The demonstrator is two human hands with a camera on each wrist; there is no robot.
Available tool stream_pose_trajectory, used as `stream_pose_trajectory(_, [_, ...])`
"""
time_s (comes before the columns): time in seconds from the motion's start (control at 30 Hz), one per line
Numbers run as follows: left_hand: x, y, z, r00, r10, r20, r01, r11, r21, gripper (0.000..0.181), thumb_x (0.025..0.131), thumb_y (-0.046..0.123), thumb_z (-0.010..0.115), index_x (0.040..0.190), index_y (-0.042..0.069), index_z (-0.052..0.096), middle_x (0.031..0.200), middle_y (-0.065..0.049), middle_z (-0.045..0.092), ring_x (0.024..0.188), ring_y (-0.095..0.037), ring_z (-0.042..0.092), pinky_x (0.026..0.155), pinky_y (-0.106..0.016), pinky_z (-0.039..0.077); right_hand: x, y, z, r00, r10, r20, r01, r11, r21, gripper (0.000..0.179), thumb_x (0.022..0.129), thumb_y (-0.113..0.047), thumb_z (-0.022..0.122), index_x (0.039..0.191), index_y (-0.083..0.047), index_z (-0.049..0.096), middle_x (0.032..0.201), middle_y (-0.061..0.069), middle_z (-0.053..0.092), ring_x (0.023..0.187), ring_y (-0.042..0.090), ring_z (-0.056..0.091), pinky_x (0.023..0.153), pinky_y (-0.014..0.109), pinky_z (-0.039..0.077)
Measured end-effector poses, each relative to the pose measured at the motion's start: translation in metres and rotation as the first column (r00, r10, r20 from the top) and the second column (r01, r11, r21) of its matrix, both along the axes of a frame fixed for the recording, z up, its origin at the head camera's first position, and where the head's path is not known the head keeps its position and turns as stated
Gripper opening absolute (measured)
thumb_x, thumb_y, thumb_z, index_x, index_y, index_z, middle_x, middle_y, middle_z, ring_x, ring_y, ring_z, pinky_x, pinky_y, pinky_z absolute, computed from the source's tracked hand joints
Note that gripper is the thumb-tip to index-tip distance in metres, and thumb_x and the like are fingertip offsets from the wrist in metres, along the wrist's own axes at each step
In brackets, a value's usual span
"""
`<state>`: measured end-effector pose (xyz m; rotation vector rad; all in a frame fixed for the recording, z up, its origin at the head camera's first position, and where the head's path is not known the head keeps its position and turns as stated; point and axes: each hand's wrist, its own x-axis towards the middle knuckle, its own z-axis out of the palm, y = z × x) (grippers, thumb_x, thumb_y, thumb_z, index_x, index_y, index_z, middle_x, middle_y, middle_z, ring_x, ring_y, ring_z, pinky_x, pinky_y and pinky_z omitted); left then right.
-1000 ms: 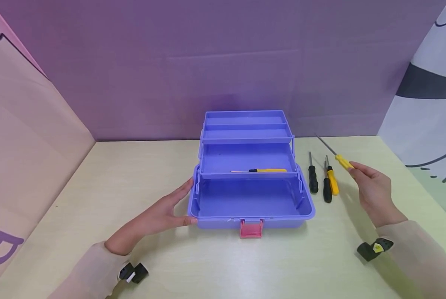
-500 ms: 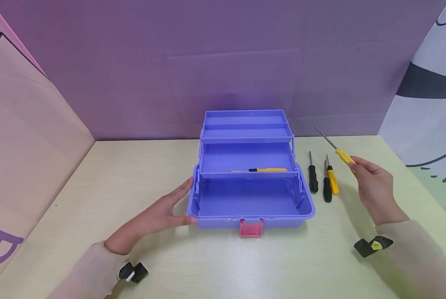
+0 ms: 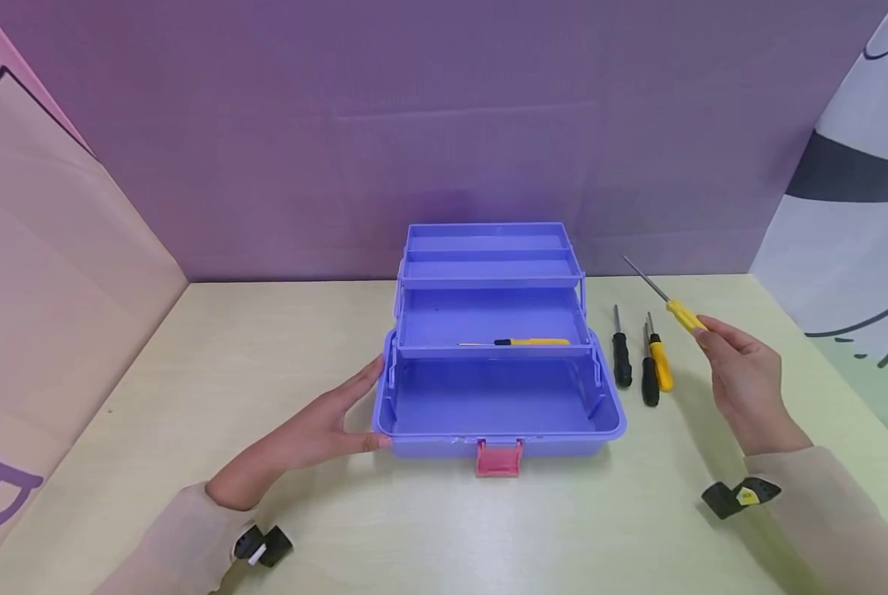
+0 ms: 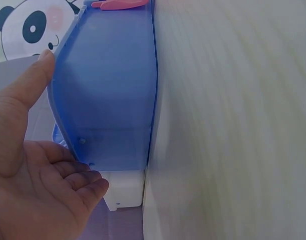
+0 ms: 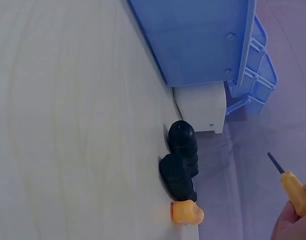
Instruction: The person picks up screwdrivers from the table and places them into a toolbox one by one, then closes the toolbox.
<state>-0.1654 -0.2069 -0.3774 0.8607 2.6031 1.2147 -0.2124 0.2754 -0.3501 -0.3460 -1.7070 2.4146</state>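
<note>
A blue-purple toolbox [image 3: 488,446] stands open on the table, its tiered trays raised at the back and a pink latch [image 3: 499,459] hanging at the front. My left hand [image 3: 325,426] rests against its left side, thumb at the front corner and fingers spread along the rim; the left wrist view shows the same hand [image 4: 47,175] beside the box wall [image 4: 107,90]. In my right hand [image 3: 744,376] I pinch a yellow-handled screwdriver [image 3: 685,316] by its handle end, shaft pointing up and left, above the table. A thin yellow-and-black screwdriver [image 3: 536,341] lies in the middle tray.
Right of the toolbox lie two black-handled screwdrivers [image 3: 622,359] and a yellow-handled one with a black collar [image 3: 661,364]. A purple backdrop [image 3: 488,140] rises behind the pale wooden table [image 3: 265,347]. Printed panels stand at both sides.
The right hand has lifted the screwdriver slightly, tilting its shaft a little higher. The left hand and toolbox stay in place.
</note>
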Motion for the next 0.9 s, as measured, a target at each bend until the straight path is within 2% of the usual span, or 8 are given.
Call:
stream_pose_trajectory(0.13, [0.0007, -0.0003, 0.0, 1.0, 0.003, 0.008, -0.003, 1.0, 0.001, 0.096, 0.083, 0.03, 0.073, 0.152, 0.009, 0.01, 0.157, -0.011, 0.01, 0.143, -0.034, 0.012, 0.11, -0.055, 0.021, 0.0005, 0.0001, 0.0, 1.0, -0.014, 0.003, 0.014, 1.0, 0.0, 0.028, 0.082, -0.016, 0.074, 0.109, -0.01, 0.071, 0.115, -0.007, 0.048, 0.106, 0.006, 0.05, 0.09, 0.011, 0.041])
stream_pose_trajectory(0.4, [0.0006, -0.0003, 0.001, 1.0, 0.004, 0.023, -0.004, 1.0, 0.007, 0.099, 0.081, 0.031, 0.075, 0.152, 0.011, 0.009, 0.158, -0.008, 0.009, 0.143, -0.031, 0.011, 0.112, -0.052, 0.021, 0.0007, -0.0028, 0.0022, 0.999, -0.024, -0.029, 0.023, 0.999, -0.038, 0.019, 0.081, -0.012, 0.074, 0.1, -0.01, 0.073, 0.114, -0.005, 0.049, 0.101, 0.005, 0.054, 0.082, 0.009, 0.047])
stream_pose_trajectory(0.9, [0.001, 0.0, 0.0017, 1.0, -0.001, 0.027, 0.0, 1.0, 0.015, 0.098, 0.081, 0.03, 0.075, 0.152, 0.009, 0.01, 0.158, -0.009, 0.009, 0.143, -0.032, 0.011, 0.111, -0.052, 0.021, 0.003, -0.0056, 0.0061, 0.998, -0.05, -0.049, 0.044, 0.992, -0.116, 0.021, 0.08, -0.007, 0.074, 0.101, -0.007, 0.073, 0.118, -0.003, 0.046, 0.104, 0.005, 0.052, 0.083, 0.009, 0.047])
